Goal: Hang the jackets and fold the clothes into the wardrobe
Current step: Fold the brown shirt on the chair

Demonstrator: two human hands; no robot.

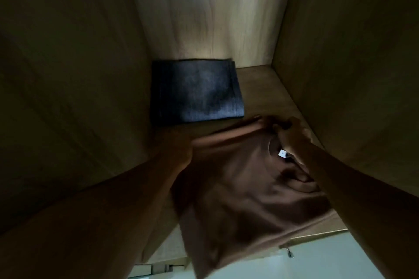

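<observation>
A brown shirt (244, 192) with a small white neck label lies partly folded on the wardrobe shelf (267, 95), its lower part hanging over the shelf's front edge. My right hand (292, 136) grips the shirt's far edge near the collar. My left hand (179, 149) holds the shirt's left side, its fingers partly hidden under the cloth. Folded dark blue jeans (197, 90) rest flat at the back left of the same shelf, apart from the shirt.
The compartment is dim, closed in by a left wooden wall (74, 75), a right wall (353, 63) and a lit back panel (210, 11). Bare shelf shows right of the jeans. Pale floor (328, 260) lies below the shelf's front edge.
</observation>
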